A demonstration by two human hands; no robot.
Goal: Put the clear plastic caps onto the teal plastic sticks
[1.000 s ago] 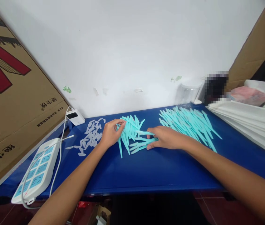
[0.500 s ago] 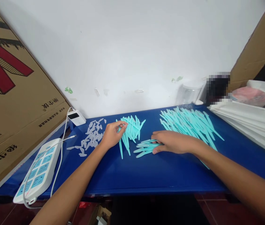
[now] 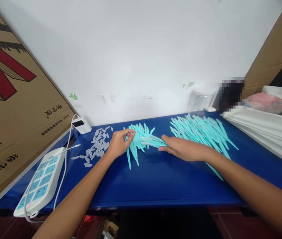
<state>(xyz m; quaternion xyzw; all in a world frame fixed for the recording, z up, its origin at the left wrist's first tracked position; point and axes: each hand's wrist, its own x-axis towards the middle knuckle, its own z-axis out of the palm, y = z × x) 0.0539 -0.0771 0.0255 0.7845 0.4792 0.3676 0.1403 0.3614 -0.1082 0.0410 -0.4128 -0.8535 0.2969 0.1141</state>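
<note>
My right hand (image 3: 180, 147) is closed on a small bundle of teal plastic sticks (image 3: 153, 141), held just above the blue table (image 3: 160, 179) and pointing left. My left hand (image 3: 119, 143) rests against the left edge of a small pile of teal sticks (image 3: 138, 137), its fingers pinched at the pile's top. A larger heap of teal sticks (image 3: 200, 131) spreads behind my right wrist. Several small clear plastic caps (image 3: 97, 144) lie scattered to the left of my left hand.
A white and blue power strip (image 3: 41, 181) with a white cable lies at the table's left edge, a white charger (image 3: 81, 125) behind it. A cardboard box (image 3: 13, 99) leans at left. Stacked white sheets (image 3: 267, 132) and a clear jar (image 3: 202, 98) stand at right.
My right hand gathered the loose sticks from the table in front of the small pile, lifted them and brought them up against that pile. My left hand stayed put.
</note>
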